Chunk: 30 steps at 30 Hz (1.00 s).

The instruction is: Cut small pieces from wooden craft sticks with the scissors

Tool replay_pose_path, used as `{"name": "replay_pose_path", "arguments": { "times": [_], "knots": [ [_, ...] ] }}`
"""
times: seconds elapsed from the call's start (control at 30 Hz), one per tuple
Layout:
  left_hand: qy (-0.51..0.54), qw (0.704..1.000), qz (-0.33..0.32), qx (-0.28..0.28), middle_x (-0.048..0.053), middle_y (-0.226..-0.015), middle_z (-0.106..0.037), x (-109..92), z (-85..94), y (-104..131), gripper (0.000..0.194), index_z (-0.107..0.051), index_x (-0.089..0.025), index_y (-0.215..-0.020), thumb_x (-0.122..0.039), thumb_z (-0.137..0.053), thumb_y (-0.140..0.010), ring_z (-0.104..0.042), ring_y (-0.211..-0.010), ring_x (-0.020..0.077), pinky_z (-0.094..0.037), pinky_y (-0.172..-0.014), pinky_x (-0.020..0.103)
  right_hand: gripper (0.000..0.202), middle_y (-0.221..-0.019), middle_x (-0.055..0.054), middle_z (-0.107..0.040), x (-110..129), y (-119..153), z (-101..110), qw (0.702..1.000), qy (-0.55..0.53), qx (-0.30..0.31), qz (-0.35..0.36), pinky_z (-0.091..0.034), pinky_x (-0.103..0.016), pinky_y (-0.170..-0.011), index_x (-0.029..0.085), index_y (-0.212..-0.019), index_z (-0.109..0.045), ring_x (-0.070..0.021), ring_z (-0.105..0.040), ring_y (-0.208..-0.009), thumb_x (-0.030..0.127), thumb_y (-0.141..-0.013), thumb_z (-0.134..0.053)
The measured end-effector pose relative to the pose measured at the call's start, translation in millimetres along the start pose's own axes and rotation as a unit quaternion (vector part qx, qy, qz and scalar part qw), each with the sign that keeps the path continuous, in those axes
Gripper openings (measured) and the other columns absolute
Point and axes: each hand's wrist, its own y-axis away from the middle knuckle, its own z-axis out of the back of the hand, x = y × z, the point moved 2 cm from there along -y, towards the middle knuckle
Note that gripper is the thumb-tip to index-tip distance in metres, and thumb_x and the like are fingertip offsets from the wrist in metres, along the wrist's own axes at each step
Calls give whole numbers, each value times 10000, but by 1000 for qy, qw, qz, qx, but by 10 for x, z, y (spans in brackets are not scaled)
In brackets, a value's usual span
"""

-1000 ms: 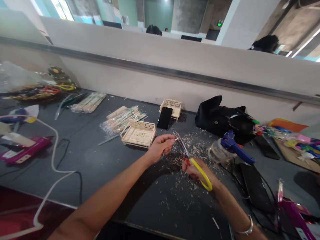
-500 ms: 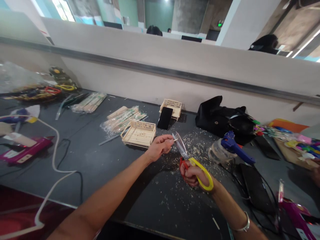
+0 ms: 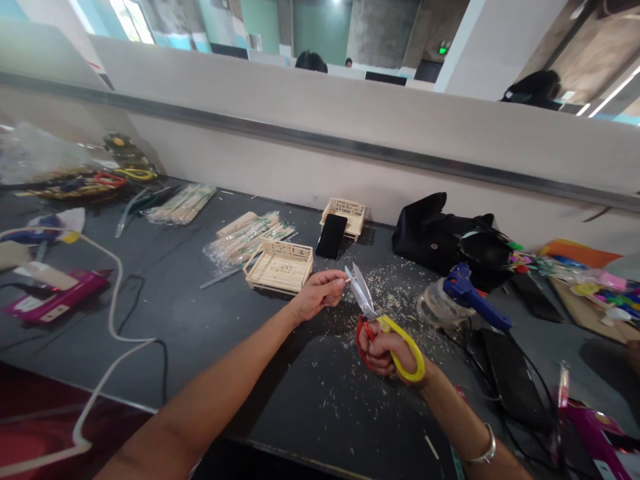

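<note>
My left hand (image 3: 321, 295) pinches a small pale stick (image 3: 349, 280), which points right toward the scissors' blades. My right hand (image 3: 383, 350) is wrapped round the red and yellow handles of the scissors (image 3: 363, 293); the blades are slightly apart, their tips close to the stick. Just behind my left hand is a small wooden tray-like piece (image 3: 280, 265) with raised sides. A black phone (image 3: 332, 236) leans on a second small wooden piece (image 3: 349, 212) with a lattice back. Pale chips (image 3: 395, 287) lie scattered around the scissors.
Packs of wooden sticks (image 3: 250, 241) lie at left of centre. On the right are a black bag (image 3: 440, 233), a blue glue gun (image 3: 473, 297) on a clear container, and a dark phone (image 3: 513, 377) with cables. A magenta tool (image 3: 63, 297) and white cable (image 3: 117, 293) occupy the left.
The scissors and my right hand have shifted very slightly left. The stick in my left hand shows shorter beyond the fingertips. The whole view has moved a little.
</note>
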Motion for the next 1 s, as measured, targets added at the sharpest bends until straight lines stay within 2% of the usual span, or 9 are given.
{"name": "replay_pose_path", "arguments": {
  "times": [0.17,0.23,0.33,0.4,0.47,0.53,0.63,0.77,1.0],
  "knots": [
    [-131,989,15,-61,-89,-437,-355,53,-9,-16,342,-686,-149,-888,-424,-698,-685,-257,-382,37,-175,-404,192,126,-323,138,-238,90,6,128,977,51,-199,53,-102,-163,-310,220,-563,-461,-27,-119,-311,247,-441,-477],
    [-211,974,-14,-77,-54,-493,-468,58,-1,-23,285,-700,-163,-871,-400,-669,-716,-367,-437,61,-274,-442,198,142,-333,136,-238,125,21,174,959,87,-260,71,-111,-175,-321,222,-571,-472,-34,-136,-319,267,-437,-472],
    [-346,932,-80,-70,11,-683,-622,57,7,-32,168,-720,-179,-784,-324,-650,-735,-539,-659,125,-420,-631,239,130,-363,118,-268,140,27,219,927,174,-319,95,-158,-198,-353,223,-579,-478,-54,-194,-338,291,-470,-461],
    [-404,906,-112,-61,29,-751,-620,57,6,-32,150,-730,-190,-774,-308,-645,-736,-551,-720,145,-437,-679,260,86,-407,89,-341,145,29,234,885,270,-355,133,-217,-215,-398,219,-576,-477,-75,-281,-379,288,-524,-470],
    [-419,894,-140,-75,40,-819,-593,45,0,-23,153,-736,-203,-788,-319,-663,-719,-545,-764,154,-437,-679,262,33,-475,53,-430,154,33,236,820,384,-390,168,-264,-227,-466,215,-564,-457,-98,-371,-457,236,-575,-481],
    [-372,910,-154,-101,46,-883,-581,26,-11,-14,170,-732,-204,-788,-342,-691,-697,-545,-834,164,-436,-702,262,64,-549,26,-506,158,35,228,756,479,-414,165,-281,-231,-523,209,-589,-459,-115,-431,-529,155,-601,-490],
    [-181,973,-97,-103,27,-770,-596,32,-40,-16,237,-699,-172,-774,-393,-705,-689,-549,-730,137,-436,-668,259,122,-646,-3,-583,149,25,212,698,567,-424,101,-277,-226,-555,199,-703,-515,-127,-491,-584,98,-635,-525],
    [26,996,-7,-86,-6,-603,-583,70,-97,-19,295,-625,-130,-662,-365,-788,-593,-522,-551,87,-427,-553,224,120,-733,-33,-625,139,19,177,664,623,-410,44,-269,-224,-568,190,-804,-550,-147,-543,-651,148,-693,-568],
    [101,990,34,-90,-12,-511,-575,78,-116,-6,284,-601,-116,-669,-269,-810,-552,-526,-464,73,-416,-463,177,140,-772,-46,-644,156,29,151,636,650,-416,28,-259,-233,-565,194,-866,-566,-163,-557,-682,207,-727,-576]
  ]
}}
